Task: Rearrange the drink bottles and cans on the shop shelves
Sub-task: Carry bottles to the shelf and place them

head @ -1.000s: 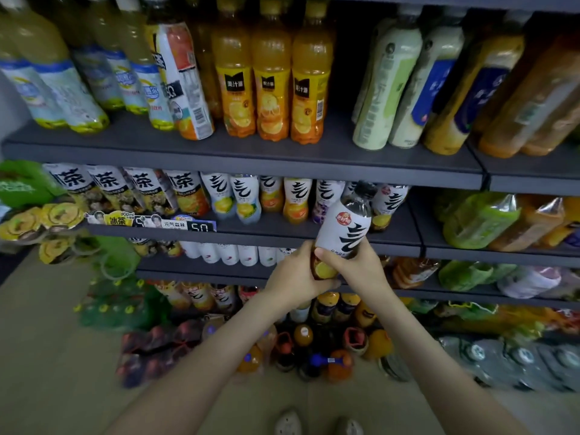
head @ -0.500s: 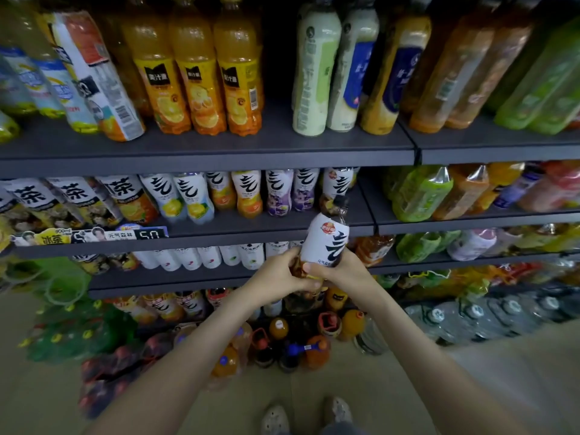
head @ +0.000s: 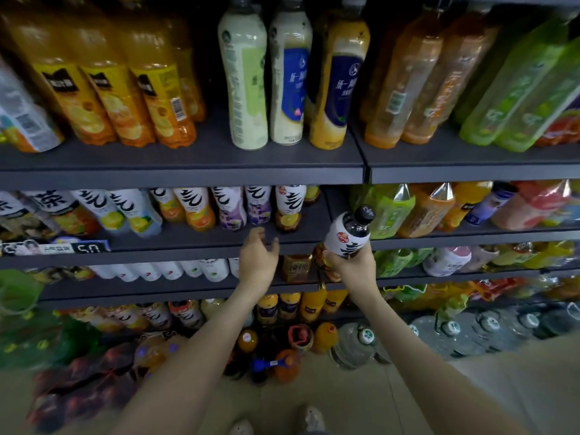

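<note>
The small plastic drink bottle with a white wrap label and black screw cap looks full. I'd judge it fairly heavy for its size, stiff enough not to buckle, and a touch slick over the glossy label. The low body under the label seems the sound place to take hold. That is where the right hand has it, fingers and thumb curled round the base.

It hangs tilted, cap leaning up and to the right, just in front of the dark grey metal second shelf, near that shelf's right end. The left hand holds nothing, its fingers loosely spread by the shelf's lip.

The label carries a bold black brush character and a small red badge, and the drink shows dark. A matching white-labelled bottle stands on the shelf to its left.
</note>
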The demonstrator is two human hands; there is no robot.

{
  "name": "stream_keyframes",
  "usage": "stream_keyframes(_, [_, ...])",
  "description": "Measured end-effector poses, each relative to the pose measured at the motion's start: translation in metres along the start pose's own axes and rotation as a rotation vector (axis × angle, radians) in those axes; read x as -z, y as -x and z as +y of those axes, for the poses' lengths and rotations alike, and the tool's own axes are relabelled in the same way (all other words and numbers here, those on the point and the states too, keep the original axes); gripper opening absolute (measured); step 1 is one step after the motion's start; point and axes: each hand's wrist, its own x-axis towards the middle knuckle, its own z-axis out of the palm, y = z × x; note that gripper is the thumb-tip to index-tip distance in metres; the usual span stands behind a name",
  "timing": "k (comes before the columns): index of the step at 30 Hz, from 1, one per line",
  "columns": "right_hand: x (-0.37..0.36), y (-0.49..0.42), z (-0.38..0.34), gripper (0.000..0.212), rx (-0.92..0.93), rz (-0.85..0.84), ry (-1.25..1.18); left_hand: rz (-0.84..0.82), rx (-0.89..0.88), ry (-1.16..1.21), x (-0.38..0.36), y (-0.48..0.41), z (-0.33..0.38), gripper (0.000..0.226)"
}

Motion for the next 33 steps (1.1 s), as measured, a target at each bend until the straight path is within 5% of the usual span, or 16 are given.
stream_keyframes(6, [-0.009,-0.056,0.019,0.064,0.083,-0.008,0.047,0.137,-0.195,-0.099,-0.051,-0.03,0.001,0.051])
stream_keyframes(17, [-0.032,-0.119,0.039,0.051,0.164,0.0,0.07,0.262,-0.165,-0.063,-0.105,-0.062,-0.012,0.061])
stream_keyframes(33, [-0.077,-0.153,0.053,0.068,0.354,-0.004,0.172,0.32,-0.214,-0.017,-0.115,-0.076,-0.025,0.062])
